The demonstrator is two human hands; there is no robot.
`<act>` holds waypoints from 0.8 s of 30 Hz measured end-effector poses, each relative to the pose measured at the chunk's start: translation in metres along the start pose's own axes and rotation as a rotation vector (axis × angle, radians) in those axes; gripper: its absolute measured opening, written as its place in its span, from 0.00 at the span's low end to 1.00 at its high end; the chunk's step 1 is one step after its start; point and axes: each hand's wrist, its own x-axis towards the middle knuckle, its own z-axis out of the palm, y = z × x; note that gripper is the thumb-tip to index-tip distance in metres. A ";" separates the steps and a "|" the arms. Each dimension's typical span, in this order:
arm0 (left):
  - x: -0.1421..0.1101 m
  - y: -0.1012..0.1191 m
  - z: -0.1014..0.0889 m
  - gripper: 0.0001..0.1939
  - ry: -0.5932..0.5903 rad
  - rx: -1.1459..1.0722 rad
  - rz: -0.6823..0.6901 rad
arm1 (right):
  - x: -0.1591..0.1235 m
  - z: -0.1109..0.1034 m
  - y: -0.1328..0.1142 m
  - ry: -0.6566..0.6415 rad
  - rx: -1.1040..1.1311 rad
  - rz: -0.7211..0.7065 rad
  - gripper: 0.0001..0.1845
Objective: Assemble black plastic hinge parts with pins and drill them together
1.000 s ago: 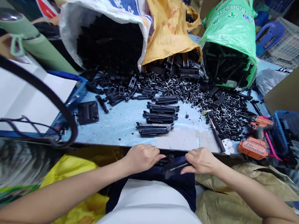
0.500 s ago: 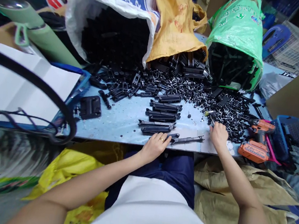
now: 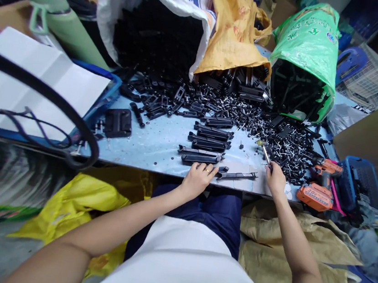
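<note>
At the table's front edge, my left hand [image 3: 198,179], a ring on one finger, has its fingers closed over a black plastic part [image 3: 223,169]. Its far end shows beyond the fingertips; the rest is hidden under the hand. A slim black arm-like piece [image 3: 238,176] extends right from it; I cannot tell whether the two are joined. My right hand [image 3: 276,180] grips a small hammer [image 3: 266,153] with a metal shaft and a yellowish tip, the head pointing away from me. Several similar black assemblies [image 3: 211,143] lie in a column beyond my left hand.
Loose black pins [image 3: 288,147] are heaped at the right. Behind stand a white sack [image 3: 104,16], an orange sack [image 3: 229,41] and a green sack [image 3: 304,41], holding black parts. An orange cordless drill [image 3: 319,189] lies beside a blue basket [image 3: 363,181]. A black cable [image 3: 43,91] loops at left.
The view has shifted and tilted slightly. My right hand has turned the hammer so that more of its shaft shows. My left hand stays over the black part.
</note>
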 end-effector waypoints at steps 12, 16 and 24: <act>0.001 0.001 -0.002 0.20 -0.026 0.003 -0.006 | -0.097 -0.046 -0.058 -0.216 0.353 -0.373 0.24; 0.001 0.000 -0.003 0.19 -0.025 -0.008 0.010 | -0.078 -0.038 -0.041 -0.142 0.283 -0.323 0.24; 0.021 -0.007 0.003 0.23 -0.054 -0.042 -0.095 | -0.013 -0.001 -0.037 0.032 -0.169 -0.496 0.26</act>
